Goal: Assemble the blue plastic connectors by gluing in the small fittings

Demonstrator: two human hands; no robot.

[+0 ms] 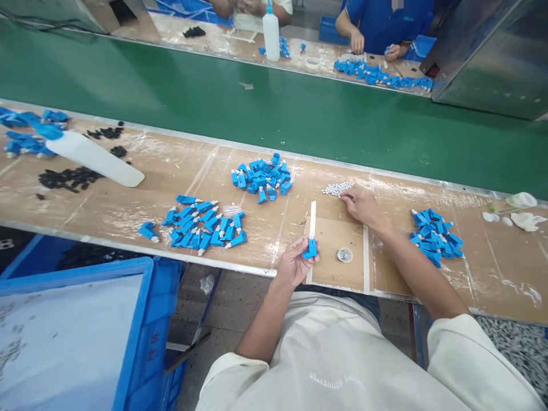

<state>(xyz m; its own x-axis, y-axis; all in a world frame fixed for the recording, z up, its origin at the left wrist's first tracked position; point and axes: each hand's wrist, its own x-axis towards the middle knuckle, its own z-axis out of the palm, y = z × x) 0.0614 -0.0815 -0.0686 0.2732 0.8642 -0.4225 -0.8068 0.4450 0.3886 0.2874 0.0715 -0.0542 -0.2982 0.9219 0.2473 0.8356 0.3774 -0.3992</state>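
Observation:
My left hand (295,264) grips a small blue plastic part (310,249) near the table's front edge. A narrow white strip (313,218) runs straight up from that part; whether it is joined to it or lies on the table, I cannot tell. Over to the right, my right hand (363,204) reaches to a pile of small whitish pieces (336,188), its fingertips pinched together at the pile's edge. Anything between those fingertips is too small to make out. A small round dish (344,255) with something dark grey in it sits between my hands, on a cardboard sheet (329,274).
Blue parts lie in a back pile (261,176), a left group (205,224) and a right pile (436,237). A white squeeze bottle (96,157) leans near black pieces (68,178). Beyond the green belt (214,97), two people work. A blue crate (145,319) stands lower left.

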